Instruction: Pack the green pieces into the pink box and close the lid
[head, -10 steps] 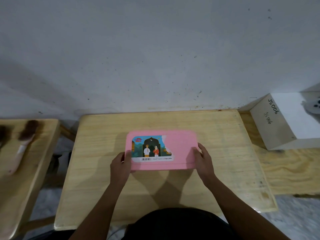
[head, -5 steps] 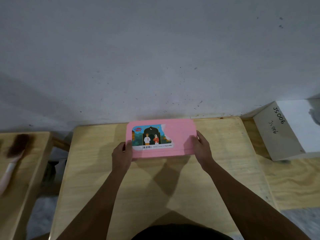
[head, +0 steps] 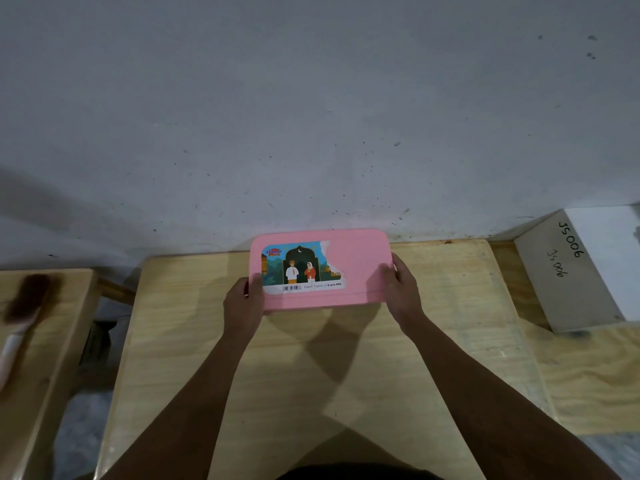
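The pink box (head: 356,271) has its lid on, with a torn picture sticker over the lid's left part. It is at the far edge of the wooden table (head: 311,368), close to the wall and raised a little, with its shadow on the wood below. My left hand (head: 242,303) grips its left end. At the right end my right hand (head: 401,285) holds it, thumb on the lid. No green pieces are in view.
A grey-white wall rises right behind the table. A white box (head: 588,271) marked "JS006" lies on a wooden surface to the right. On another wooden table at the left lies a brush (head: 20,313). A gap separates that table from mine.
Both hands have carried the closed pink box away from me, from the middle of the table to its far edge by the wall. My arms are now stretched out further.
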